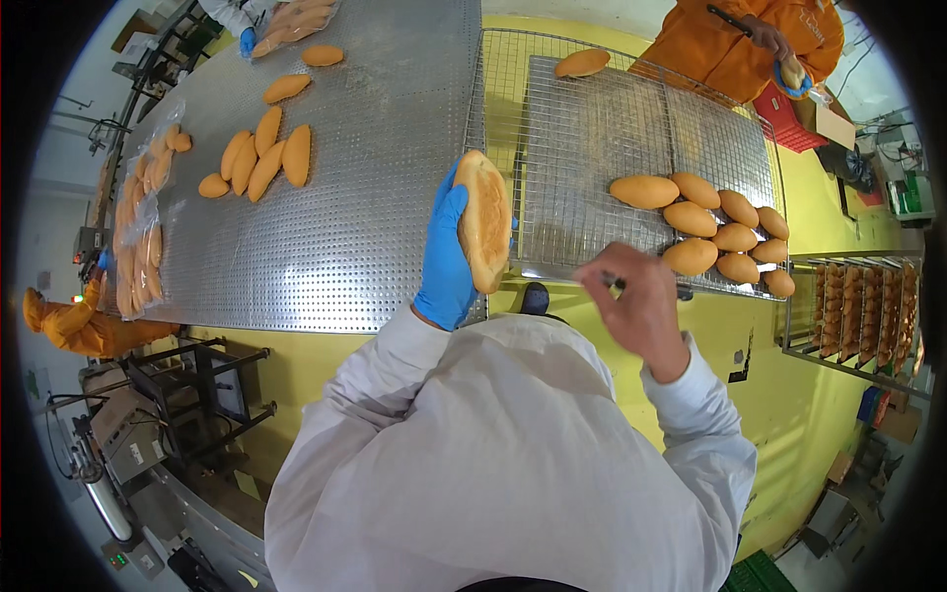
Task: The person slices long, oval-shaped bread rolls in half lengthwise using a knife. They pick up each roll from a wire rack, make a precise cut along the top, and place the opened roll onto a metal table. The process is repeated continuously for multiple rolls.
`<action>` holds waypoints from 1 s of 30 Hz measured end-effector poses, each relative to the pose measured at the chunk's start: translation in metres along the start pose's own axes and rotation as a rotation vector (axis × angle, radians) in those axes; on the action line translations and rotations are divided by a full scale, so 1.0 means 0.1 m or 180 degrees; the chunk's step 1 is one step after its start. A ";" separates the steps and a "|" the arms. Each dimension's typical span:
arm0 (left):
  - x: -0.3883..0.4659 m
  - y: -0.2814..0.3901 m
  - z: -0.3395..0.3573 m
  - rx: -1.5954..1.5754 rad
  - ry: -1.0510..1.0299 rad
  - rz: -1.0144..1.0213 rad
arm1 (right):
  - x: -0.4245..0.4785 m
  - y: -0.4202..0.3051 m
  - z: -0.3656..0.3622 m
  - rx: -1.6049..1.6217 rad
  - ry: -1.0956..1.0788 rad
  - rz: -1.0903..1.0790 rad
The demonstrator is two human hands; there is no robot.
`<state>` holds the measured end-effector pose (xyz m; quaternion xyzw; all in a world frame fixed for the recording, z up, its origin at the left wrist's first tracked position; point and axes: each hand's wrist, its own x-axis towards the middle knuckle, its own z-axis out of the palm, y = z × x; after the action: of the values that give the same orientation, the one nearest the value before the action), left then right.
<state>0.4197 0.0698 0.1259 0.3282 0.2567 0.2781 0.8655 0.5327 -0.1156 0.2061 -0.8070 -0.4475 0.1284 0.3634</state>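
Note:
In the head view, my left hand (pixel 444 251), in a blue glove, grips an elongated bread roll (pixel 484 222) upright, its browned flat underside towards me. It hovers by the right edge of a perforated metal table (pixel 385 244). My bare right hand (pixel 636 296) is motion-blurred, right of the roll and apart from it. Its fingers are curled around a small dark object (pixel 612 281), mostly hidden and too blurred to name. Beyond that hand, several golden rolls (pixel 690 220) lie clustered on a wire rack (pixel 592 155). A single roll (pixel 582 63) rests at the rack's far end.
Loose rolls (pixel 266 163) and clear bags of rolls (pixel 140 229) occupy the table's left part. Across the rack, a person in orange (pixel 710 52) holds a black-handled knife (pixel 729 21) and a roll. A gloved hand (pixel 248 42) touches bagged rolls far left. A loaded trolley (pixel 803 348) stands right.

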 end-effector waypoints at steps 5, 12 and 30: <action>0.00 0.10 0.00 -0.0363 -0.0164 -0.0331 | 0.04 0.09 0.04 0.0073 0.0234 0.0047; 0.01 0.14 0.01 -0.0418 -0.0195 -0.0290 | 0.03 -0.01 0.04 0.0435 -0.0015 0.0201; -0.01 0.29 0.21 -0.0115 0.0110 0.0894 | 0.11 0.01 0.06 0.0496 0.0027 0.0273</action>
<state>0.4230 0.0779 0.1607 0.3404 0.2180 0.4067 0.8193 0.5366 -0.1045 0.2025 -0.7951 -0.3997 0.1749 0.4212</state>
